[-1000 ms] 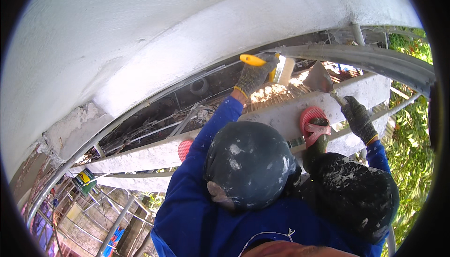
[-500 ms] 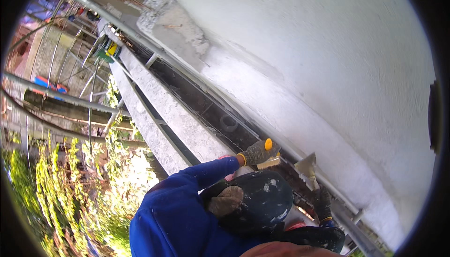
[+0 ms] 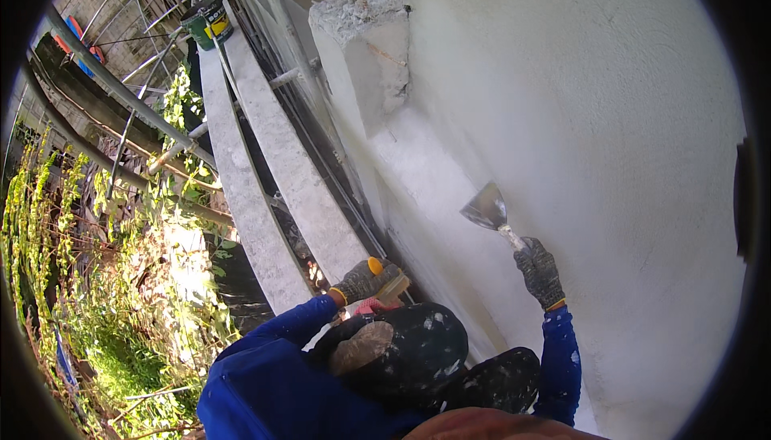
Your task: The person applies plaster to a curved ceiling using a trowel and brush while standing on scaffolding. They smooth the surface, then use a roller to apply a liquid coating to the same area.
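Note:
In my gloved right hand [image 3: 538, 273] is the pale handle of a wide scraper [image 3: 487, 209]. Its metal blade lies against or just off the white wall [image 3: 610, 167]; I cannot tell which. My left hand [image 3: 363, 281], also in a grey knit glove, is closed around a brush [image 3: 393, 288] with a yellow handle end. The brush's pale bristles point right, above my bent knee and away from the wall. Dark trousers [image 3: 418, 336] spattered with white show between my two arms.
Two long scaffold planks [image 3: 281, 151] run away at the left, with a gap between them. A dark green bucket [image 3: 207, 24] stands at their far end. Broken concrete [image 3: 361, 46] with rusty bars juts from the wall. Metal scaffold pipes [image 3: 132, 95] and plants [image 3: 120, 336] lie left.
My right hand has lifted the scraper up from low beside the pipe to the wall face. The left hand with the brush has drawn back left and down. The view has turned.

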The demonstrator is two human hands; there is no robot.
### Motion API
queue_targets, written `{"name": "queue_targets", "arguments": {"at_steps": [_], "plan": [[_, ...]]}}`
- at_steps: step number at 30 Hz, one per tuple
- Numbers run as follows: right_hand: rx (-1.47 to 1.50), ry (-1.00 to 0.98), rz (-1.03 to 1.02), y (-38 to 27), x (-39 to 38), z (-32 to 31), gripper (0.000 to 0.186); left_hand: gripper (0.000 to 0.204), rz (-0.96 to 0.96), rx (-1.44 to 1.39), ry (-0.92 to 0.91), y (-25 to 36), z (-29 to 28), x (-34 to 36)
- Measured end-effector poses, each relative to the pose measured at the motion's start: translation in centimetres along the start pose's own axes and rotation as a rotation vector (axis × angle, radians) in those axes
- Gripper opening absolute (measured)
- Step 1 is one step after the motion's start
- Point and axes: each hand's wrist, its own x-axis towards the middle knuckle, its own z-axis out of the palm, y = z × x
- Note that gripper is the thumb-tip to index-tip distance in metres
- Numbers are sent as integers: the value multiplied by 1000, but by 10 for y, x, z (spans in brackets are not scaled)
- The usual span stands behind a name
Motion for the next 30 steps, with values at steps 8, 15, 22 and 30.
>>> {"name": "queue_targets", "arguments": {"at_steps": [8, 15, 22, 30], "plan": [[340, 260, -67, -152, 229, 20, 33, 30, 281, -92, 611, -86, -72, 86], [13, 583, -355, -239, 443, 33, 38, 25, 259, 263, 447, -104, -85, 122], [-92, 592, -476, -251, 562, 76, 40, 35, 265, 446, 415, -91, -94, 119], [-333, 628, -769, -225, 622, 83, 37, 35, 29, 406, 296, -89, -95, 124]]}}
